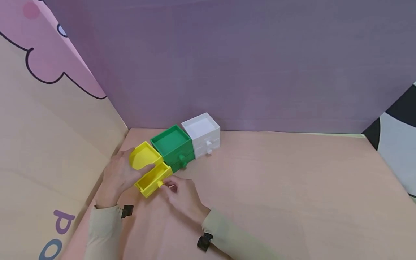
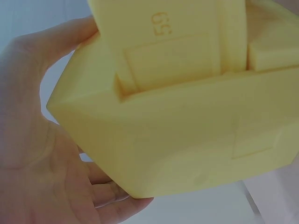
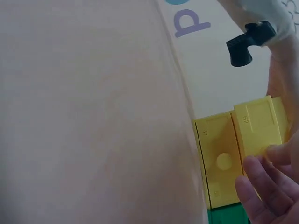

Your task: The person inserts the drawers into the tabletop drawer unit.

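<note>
A small yellow drawer box [image 1: 145, 156] stands on the table at the left, its upper drawer [image 2: 173, 51] pulled well out. My left hand [image 1: 117, 174] grips the box from its left side, the thumb lying across its top near the drawer opening. With fingertips and thumb, my right hand [image 1: 187, 198] pinches the yellow knob [image 1: 160, 184] on the front of that drawer. The drawer's inside shows bare from above. Below it, the lower drawer front [image 3: 216, 182] sits flush, with a round knob, in the right wrist view.
Right beside the yellow box stands a green drawer box [image 1: 172, 142], then a white one [image 1: 202, 128], both with their drawers pushed in. A purple wall [image 1: 247, 65] rises behind them. A patterned side wall [image 1: 48, 137] is close on the left of the pink table [image 1: 276, 187].
</note>
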`<move>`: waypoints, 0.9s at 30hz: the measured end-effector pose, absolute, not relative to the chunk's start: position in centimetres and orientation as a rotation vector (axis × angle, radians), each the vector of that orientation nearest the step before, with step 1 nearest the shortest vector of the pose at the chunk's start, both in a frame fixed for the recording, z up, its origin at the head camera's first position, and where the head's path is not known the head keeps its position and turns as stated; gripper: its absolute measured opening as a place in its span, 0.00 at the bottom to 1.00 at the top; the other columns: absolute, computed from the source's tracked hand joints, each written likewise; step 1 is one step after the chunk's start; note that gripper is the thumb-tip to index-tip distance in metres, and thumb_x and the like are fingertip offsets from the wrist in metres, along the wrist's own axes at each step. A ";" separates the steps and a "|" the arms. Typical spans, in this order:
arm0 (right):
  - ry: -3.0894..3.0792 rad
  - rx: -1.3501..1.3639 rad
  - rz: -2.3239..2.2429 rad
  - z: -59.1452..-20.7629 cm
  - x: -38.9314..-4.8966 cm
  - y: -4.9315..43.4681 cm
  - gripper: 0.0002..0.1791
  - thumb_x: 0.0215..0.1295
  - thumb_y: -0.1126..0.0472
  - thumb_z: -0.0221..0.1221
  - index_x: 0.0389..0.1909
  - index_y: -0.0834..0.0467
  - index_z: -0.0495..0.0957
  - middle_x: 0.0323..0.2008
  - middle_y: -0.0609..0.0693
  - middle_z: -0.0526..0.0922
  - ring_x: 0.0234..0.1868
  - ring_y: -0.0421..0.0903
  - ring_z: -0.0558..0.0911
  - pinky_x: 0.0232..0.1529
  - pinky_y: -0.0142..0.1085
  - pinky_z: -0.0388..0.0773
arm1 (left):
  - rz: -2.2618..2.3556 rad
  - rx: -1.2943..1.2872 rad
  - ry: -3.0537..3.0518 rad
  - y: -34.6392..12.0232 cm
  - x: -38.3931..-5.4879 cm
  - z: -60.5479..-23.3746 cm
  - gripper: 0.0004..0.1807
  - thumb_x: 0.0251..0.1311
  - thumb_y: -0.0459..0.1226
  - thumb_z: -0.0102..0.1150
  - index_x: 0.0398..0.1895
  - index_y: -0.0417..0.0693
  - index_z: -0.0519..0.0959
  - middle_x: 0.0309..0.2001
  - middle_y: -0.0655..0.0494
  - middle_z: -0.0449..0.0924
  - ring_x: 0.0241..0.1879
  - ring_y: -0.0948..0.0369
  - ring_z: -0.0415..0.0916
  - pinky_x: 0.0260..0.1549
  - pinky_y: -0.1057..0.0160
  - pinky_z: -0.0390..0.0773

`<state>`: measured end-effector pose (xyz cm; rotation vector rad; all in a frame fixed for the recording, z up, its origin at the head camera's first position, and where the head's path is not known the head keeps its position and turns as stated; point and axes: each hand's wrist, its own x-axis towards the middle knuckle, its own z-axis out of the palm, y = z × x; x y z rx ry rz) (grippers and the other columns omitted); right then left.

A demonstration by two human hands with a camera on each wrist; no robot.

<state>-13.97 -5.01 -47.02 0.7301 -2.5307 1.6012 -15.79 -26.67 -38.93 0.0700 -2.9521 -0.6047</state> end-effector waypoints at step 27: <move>-2.542 0.692 1.580 -46.5 -16.6 -7.2 0.10 0.72 0.54 0.69 0.47 0.53 0.93 0.39 0.43 0.94 0.37 0.32 0.88 0.41 0.21 0.83 | -0.563 0.025 -2.888 -26.6 -15.8 -39.0 0.51 0.61 0.64 0.67 0.72 0.32 0.71 0.55 0.31 0.81 0.43 0.42 0.78 0.34 0.47 0.81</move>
